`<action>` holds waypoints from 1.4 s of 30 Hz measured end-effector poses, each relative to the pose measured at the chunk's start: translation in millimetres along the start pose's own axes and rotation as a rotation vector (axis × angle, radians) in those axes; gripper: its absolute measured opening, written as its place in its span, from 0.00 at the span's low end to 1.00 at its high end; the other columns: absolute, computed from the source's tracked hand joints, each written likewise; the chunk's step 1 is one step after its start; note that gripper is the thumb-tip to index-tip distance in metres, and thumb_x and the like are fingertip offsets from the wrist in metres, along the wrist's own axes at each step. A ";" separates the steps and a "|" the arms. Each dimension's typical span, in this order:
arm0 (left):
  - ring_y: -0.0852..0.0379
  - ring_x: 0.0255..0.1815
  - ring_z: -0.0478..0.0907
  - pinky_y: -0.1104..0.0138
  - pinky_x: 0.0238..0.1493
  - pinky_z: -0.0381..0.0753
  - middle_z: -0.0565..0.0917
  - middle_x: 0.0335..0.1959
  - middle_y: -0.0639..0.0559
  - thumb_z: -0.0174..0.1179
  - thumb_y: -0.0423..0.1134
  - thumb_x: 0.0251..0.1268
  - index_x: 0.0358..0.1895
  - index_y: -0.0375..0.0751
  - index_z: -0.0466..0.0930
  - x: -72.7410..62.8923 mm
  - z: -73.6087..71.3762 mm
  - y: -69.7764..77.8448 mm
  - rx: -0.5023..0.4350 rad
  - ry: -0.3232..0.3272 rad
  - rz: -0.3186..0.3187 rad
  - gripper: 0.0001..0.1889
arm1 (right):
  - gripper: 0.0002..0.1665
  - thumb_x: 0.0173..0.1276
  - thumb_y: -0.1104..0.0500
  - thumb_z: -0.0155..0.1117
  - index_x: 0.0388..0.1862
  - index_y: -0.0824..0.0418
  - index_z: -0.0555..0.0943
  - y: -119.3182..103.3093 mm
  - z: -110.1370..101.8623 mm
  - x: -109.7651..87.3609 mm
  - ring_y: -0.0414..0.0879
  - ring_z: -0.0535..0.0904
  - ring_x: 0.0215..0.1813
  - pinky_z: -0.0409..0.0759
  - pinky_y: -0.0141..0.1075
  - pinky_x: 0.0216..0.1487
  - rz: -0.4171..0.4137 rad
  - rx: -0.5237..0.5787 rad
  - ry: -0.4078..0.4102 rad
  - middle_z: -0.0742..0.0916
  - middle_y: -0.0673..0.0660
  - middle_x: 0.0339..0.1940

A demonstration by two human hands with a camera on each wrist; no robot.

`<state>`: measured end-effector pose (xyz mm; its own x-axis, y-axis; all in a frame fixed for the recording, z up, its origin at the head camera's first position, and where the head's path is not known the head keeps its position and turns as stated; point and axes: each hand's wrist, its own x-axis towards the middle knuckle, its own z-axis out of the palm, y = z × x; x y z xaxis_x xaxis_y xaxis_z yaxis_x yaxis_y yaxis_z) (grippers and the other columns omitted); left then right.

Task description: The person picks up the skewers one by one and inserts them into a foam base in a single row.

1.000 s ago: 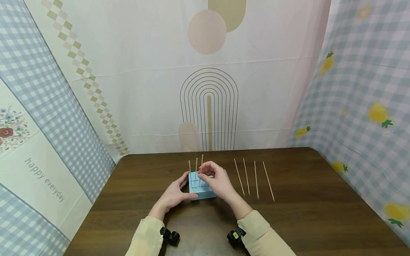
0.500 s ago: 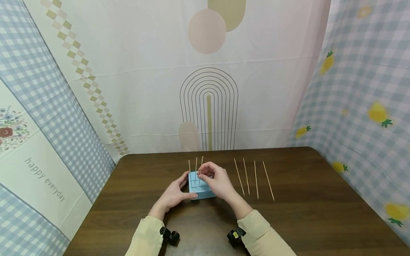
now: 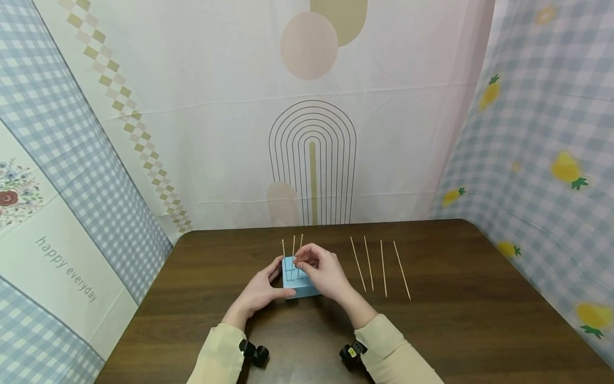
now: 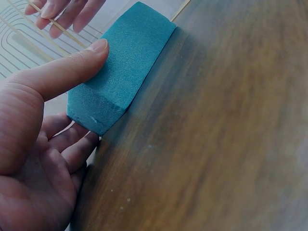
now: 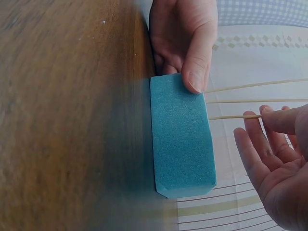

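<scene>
A light blue foam block (image 3: pixel 303 292) lies on the table, its top marked with rows of dark dots or holes. My left hand (image 3: pixel 259 292) grips its left end, thumb on the near side and fingers round the end and behind. With thumb and fingertips, my right hand (image 3: pixel 327 272) pinches a thin wooden stick (image 5: pixel 231 117) whose lower end meets the block's top. To its left, two more sticks stand upright in the block: a middle stick (image 3: pixel 294 245) and a leftmost stick (image 3: pixel 283 249). How deep their ends go is hidden.
Right of the block, several loose wooden sticks (image 3: pixel 384 269) lie apart in a row on the dark wooden table (image 3: pixel 455 320). A patterned cloth (image 3: pixel 230 160) hangs behind the table's far edge, and checked cloth (image 3: pixel 537 176) hangs at the sides.
Between the first frame and the second, the pinched stick's top sank slightly toward the block. Since then little has changed; my left hand keeps its grip on the block.
</scene>
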<state>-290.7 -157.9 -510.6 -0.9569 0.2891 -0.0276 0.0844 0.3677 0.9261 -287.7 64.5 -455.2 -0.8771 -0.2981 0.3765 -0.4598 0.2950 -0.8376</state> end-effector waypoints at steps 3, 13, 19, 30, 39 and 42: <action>0.40 0.85 0.58 0.46 0.77 0.66 0.59 0.85 0.37 0.83 0.49 0.59 0.88 0.43 0.54 0.0 -0.1 0.6 -0.008 -0.002 -0.005 0.58 | 0.09 0.75 0.68 0.71 0.47 0.56 0.85 0.5 0.2 0.1 0.41 0.88 0.44 0.86 0.37 0.48 0.002 -0.003 0.000 0.91 0.51 0.42; 0.41 0.84 0.59 0.45 0.77 0.66 0.60 0.85 0.37 0.82 0.47 0.60 0.87 0.43 0.55 -2.0 0.2 3.3 -0.019 0.012 -0.011 0.57 | 0.09 0.76 0.69 0.68 0.47 0.56 0.84 -1.1 1.3 -1.3 0.41 0.88 0.44 0.85 0.37 0.47 0.017 -0.026 -0.021 0.91 0.47 0.41; 0.41 0.84 0.59 0.45 0.77 0.66 0.60 0.85 0.37 0.82 0.46 0.60 0.87 0.42 0.56 -1.9 -0.4 4.5 -0.029 0.014 -0.008 0.57 | 0.10 0.75 0.70 0.69 0.47 0.56 0.84 -0.1 1.7 0.0 0.42 0.88 0.44 0.85 0.38 0.48 0.018 -0.013 -0.022 0.91 0.48 0.41; 0.41 0.85 0.58 0.45 0.78 0.65 0.59 0.86 0.38 0.82 0.49 0.59 0.88 0.44 0.54 -0.8 -0.9 3.2 -0.011 0.000 -0.023 0.58 | 0.10 0.75 0.69 0.70 0.50 0.57 0.84 1.4 0.4 0.6 0.42 0.87 0.45 0.85 0.40 0.50 0.021 -0.001 -0.019 0.91 0.49 0.43; 0.40 0.85 0.58 0.44 0.77 0.66 0.60 0.85 0.37 0.83 0.46 0.59 0.87 0.43 0.55 -1.3 -0.4 3.7 -0.031 0.007 -0.016 0.57 | 0.13 0.72 0.71 0.70 0.53 0.62 0.84 2.1 -0.3 1.5 0.43 0.88 0.47 0.85 0.39 0.53 -0.003 -0.008 -0.026 0.91 0.51 0.43; 0.40 0.85 0.58 0.44 0.77 0.66 0.60 0.85 0.37 0.83 0.46 0.59 0.87 0.43 0.55 -1.4 -0.5 3.4 -0.029 0.006 -0.013 0.57 | 0.15 0.72 0.72 0.70 0.54 0.61 0.84 2.6 -0.6 1.4 0.43 0.88 0.47 0.85 0.40 0.52 -0.004 -0.010 -0.031 0.91 0.50 0.43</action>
<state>-289.3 -157.5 -507.2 -0.9595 0.2791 -0.0371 0.0643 0.3457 0.9361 -290.2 65.4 -456.6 -0.8705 -0.3276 0.3672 -0.4649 0.3025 -0.8321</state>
